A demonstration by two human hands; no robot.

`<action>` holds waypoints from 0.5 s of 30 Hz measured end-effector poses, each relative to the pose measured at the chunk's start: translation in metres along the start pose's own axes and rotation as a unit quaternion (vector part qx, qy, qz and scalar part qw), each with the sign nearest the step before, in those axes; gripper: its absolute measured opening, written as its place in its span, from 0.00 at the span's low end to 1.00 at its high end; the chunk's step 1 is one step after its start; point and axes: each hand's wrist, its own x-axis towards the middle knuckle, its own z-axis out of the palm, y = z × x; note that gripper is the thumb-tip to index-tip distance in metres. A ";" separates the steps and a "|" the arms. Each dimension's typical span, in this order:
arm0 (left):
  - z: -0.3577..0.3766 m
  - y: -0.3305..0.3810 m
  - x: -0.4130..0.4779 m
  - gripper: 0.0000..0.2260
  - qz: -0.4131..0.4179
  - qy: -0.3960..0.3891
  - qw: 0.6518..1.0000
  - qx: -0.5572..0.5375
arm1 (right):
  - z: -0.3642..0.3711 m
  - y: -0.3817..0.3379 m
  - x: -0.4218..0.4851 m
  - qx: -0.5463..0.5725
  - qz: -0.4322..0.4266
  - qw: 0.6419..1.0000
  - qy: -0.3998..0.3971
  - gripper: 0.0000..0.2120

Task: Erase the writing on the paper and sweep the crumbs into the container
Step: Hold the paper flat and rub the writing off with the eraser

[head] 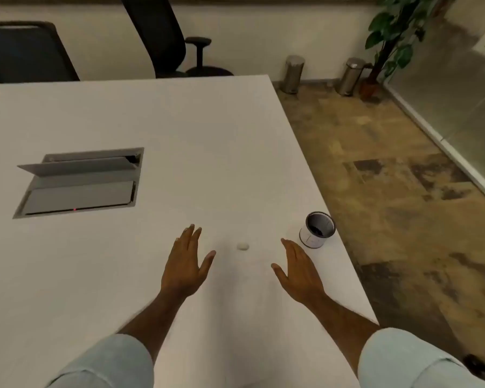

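A small white eraser [242, 246] lies on the white table [151, 121], between my two hands. My left hand [186, 264] hovers flat to the eraser's left, fingers straight, holding nothing. To the eraser's right, my right hand [297, 266] is likewise open and empty. A small cylindrical container [317, 229], white outside and dark inside, stands upright near the table's right edge, just beyond my right fingertips. The paper blends with the white tabletop; I cannot make out its outline, writing or crumbs.
A grey cable hatch [79, 183] with a raised flap is set into the table at the left. Dark office chairs [157, 35] stand behind the table. The table's right edge [331, 219] drops to a brown floor with two metal bins [291, 74] and a potted plant [389, 43].
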 end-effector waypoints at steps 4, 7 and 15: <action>0.030 -0.012 -0.022 0.43 -0.017 -0.046 0.999 0.013 | 0.024 0.010 -0.018 0.005 0.038 0.999 -0.037 0.33; 0.054 -0.025 -0.035 0.47 -0.015 -0.090 0.996 0.011 | 0.043 0.013 -0.021 0.009 0.044 0.998 -0.047 0.33; 0.094 -0.053 -0.053 0.58 0.015 -0.211 0.973 0.095 | 0.070 0.015 0.006 0.035 0.040 0.998 -0.035 0.27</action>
